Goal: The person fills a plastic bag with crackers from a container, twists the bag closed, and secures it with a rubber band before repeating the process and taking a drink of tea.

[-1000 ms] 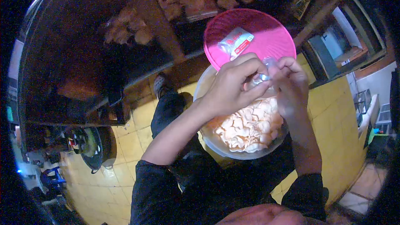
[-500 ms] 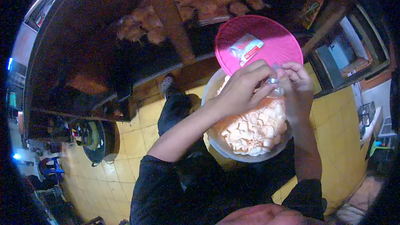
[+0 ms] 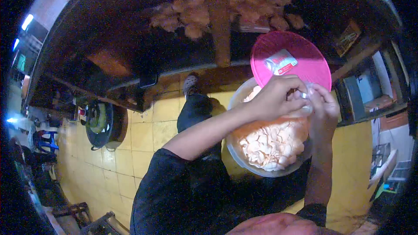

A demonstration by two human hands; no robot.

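Note:
My left hand [image 3: 283, 98] reaches in from the left, its fingers closed in a pinch over a translucent tub [image 3: 234, 156]. Facing it, my right hand [image 3: 324, 104] pinches at the same spot. Between the fingertips shows a shiny bit of a clear plastic bag [image 3: 303, 96]; most of it is hidden by the fingers. Pale, curled chips [image 3: 274, 146] fill the tub below. A pink round lid [image 3: 315, 56] leans at the tub's far side, with a printed plastic packet [image 3: 281, 62] lying on it.
Ahead, a dark wooden table [image 3: 217, 39] carries a spread of roundish pale pieces [image 3: 191, 11]. A black basin [image 3: 102, 126] stands on the yellow tiled floor [image 3: 126, 167] at left. A wooden stool [image 3: 104, 226] is at lower left.
The view has shifted, so the tub, lid and hands appear farther right and slightly lower. My hands stay together at the plastic, with fingertips slightly rearranged.

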